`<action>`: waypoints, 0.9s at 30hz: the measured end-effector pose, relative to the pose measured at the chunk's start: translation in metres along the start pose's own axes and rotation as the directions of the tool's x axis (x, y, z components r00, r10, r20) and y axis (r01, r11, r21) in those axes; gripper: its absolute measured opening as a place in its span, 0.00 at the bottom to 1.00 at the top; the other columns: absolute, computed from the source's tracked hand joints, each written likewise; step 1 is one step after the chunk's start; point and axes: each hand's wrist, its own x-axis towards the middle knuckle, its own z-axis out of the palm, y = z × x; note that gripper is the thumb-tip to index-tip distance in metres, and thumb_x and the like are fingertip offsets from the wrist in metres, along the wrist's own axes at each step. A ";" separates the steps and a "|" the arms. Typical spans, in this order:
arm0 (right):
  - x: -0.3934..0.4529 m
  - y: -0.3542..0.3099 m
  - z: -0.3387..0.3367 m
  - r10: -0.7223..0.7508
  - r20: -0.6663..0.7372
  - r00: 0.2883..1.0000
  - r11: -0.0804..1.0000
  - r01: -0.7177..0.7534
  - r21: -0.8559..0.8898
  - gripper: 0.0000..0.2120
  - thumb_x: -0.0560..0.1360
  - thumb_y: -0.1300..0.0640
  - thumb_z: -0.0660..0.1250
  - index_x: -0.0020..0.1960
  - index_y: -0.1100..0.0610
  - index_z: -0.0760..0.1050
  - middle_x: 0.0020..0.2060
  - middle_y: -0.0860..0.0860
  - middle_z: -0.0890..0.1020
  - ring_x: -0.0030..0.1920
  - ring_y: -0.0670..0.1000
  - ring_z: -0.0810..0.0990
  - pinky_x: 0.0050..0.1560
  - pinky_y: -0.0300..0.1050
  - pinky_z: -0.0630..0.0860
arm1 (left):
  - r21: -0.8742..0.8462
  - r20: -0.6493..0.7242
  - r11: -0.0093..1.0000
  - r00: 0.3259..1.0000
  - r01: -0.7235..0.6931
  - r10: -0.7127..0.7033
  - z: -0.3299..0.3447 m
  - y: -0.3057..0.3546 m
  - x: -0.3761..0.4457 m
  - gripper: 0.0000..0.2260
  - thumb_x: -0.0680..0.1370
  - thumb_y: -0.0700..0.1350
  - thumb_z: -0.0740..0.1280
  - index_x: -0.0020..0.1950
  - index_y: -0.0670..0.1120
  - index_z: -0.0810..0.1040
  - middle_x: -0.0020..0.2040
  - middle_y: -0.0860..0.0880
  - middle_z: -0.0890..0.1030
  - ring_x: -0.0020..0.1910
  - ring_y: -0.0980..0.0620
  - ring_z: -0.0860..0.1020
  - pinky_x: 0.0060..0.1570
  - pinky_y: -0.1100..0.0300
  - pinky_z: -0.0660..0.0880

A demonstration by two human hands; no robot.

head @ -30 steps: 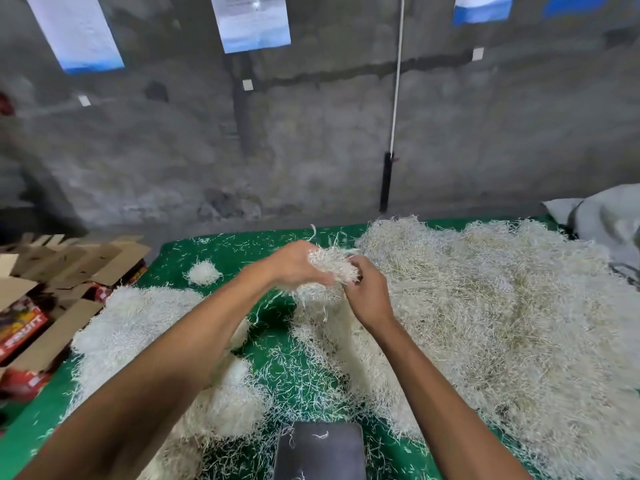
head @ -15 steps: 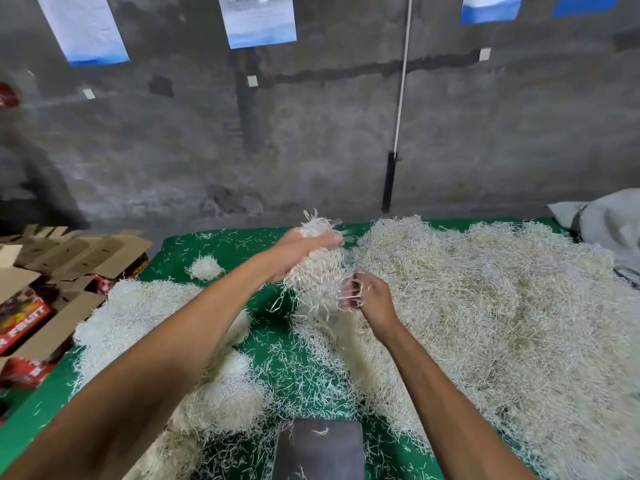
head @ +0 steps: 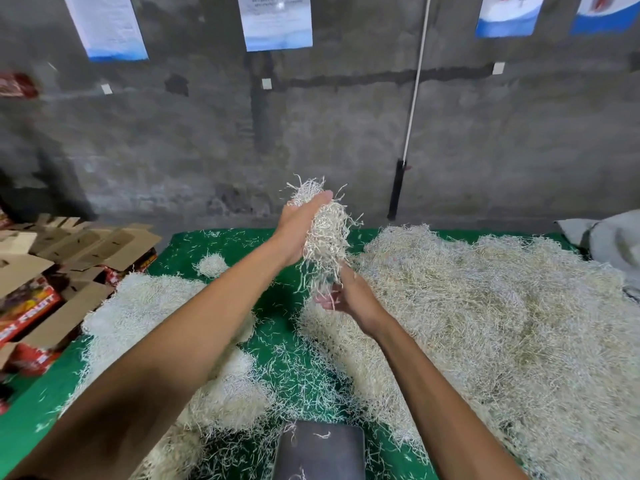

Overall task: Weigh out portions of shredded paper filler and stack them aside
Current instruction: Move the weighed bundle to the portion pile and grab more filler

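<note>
Shredded paper clump (head: 325, 233) was gripped in the raised left hand (head: 298, 230), above the green table (head: 277, 344).
Its loose strands hung onto the right hand (head: 349, 296), whose fingers were half-curled, palm up, catching strands. The big shred heap (head: 485, 323) lay right, weighed portions (head: 145, 306) left, the scale (head: 318, 450) nearest.

We count two hands (head: 298, 230) (head: 349, 296), one clump (head: 325, 233) between fingers, one big pile (head: 485, 323), one scale (head: 318, 452), four wall sheets (head: 277, 22).
</note>
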 end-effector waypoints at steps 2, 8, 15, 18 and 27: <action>0.002 -0.004 0.014 0.137 -0.043 0.990 0.954 -0.120 0.274 0.21 0.87 0.45 0.51 0.66 0.59 0.71 0.51 0.57 0.78 0.52 0.58 0.87 0.60 0.59 0.82 | 0.027 -0.068 1.000 0.998 -0.015 0.017 0.000 -0.001 -0.001 0.52 0.67 0.69 0.74 0.80 0.44 0.55 0.78 0.47 0.63 0.75 0.47 0.64 0.74 0.44 0.63; 0.007 -0.023 0.036 0.270 -0.196 0.943 0.750 -0.078 0.657 0.23 0.87 0.52 0.55 0.81 0.53 0.62 0.75 0.57 0.70 0.55 0.51 0.78 0.48 0.43 0.80 | 0.285 -0.079 0.955 0.991 -0.083 0.110 -0.008 -0.037 -0.025 0.33 0.75 0.68 0.68 0.74 0.62 0.57 0.77 0.48 0.64 0.70 0.48 0.68 0.68 0.48 0.66; -0.007 -0.028 0.054 0.103 -0.232 0.967 0.940 -0.018 0.341 0.05 0.82 0.64 0.64 0.50 0.64 0.78 0.40 0.59 0.80 0.34 0.49 0.77 0.32 0.43 0.75 | -0.241 0.286 0.893 0.907 0.379 -0.308 -0.049 -0.057 -0.068 0.27 0.75 0.59 0.71 0.66 0.43 0.77 0.69 0.35 0.75 0.63 0.41 0.77 0.73 0.38 0.67; -0.014 -0.006 0.050 -0.153 -0.339 0.928 0.945 0.038 -0.324 0.06 0.80 0.66 0.64 0.49 0.60 0.79 0.36 0.49 0.78 0.31 0.50 0.77 0.30 0.48 0.80 | 0.084 0.047 0.905 0.905 0.417 -0.422 -0.057 -0.081 -0.076 0.36 0.76 0.60 0.69 0.78 0.44 0.63 0.78 0.39 0.64 0.75 0.40 0.67 0.75 0.39 0.63; -0.077 0.072 0.071 -0.348 -0.096 0.932 0.813 0.250 -0.526 0.37 0.77 0.27 0.61 0.80 0.42 0.58 0.76 0.46 0.68 0.72 0.47 0.71 0.69 0.49 0.71 | 0.008 0.184 0.864 0.848 0.504 -0.497 -0.072 -0.145 -0.126 0.28 0.75 0.64 0.70 0.71 0.56 0.70 0.74 0.41 0.69 0.71 0.42 0.71 0.68 0.43 0.69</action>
